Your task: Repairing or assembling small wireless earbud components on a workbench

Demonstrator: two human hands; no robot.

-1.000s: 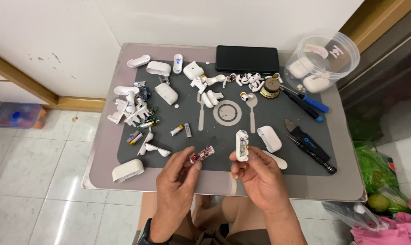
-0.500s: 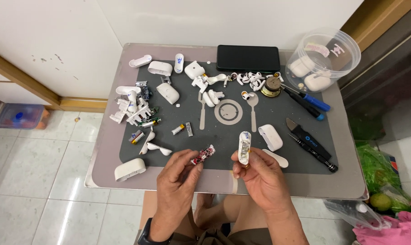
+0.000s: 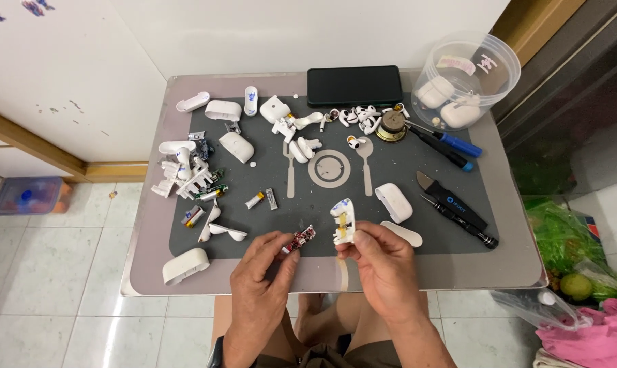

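My left hand (image 3: pixel 262 264) pinches a small red circuit board (image 3: pixel 299 240) just above the front edge of the grey mat (image 3: pixel 322 204). My right hand (image 3: pixel 383 262) holds a white earbud-case inner shell (image 3: pixel 342 221) upright, its open side with yellowish parts facing me. The two pieces are a few centimetres apart. A white case half (image 3: pixel 394 202) and a white lid (image 3: pixel 402 234) lie just right of my right hand.
Several white case parts, small batteries (image 3: pixel 255 200) and earbuds (image 3: pixel 356 117) are strewn over the mat. A black phone (image 3: pixel 354 84) lies at the back, screwdrivers (image 3: pixel 445 142) and a black pry tool (image 3: pixel 452 201) at right, a clear tub (image 3: pixel 467 80) with cases at the back right.
Both hands have stayed over the mat's front edge with the same pieces; the white shell has tilted slightly and the view has shifted a little.
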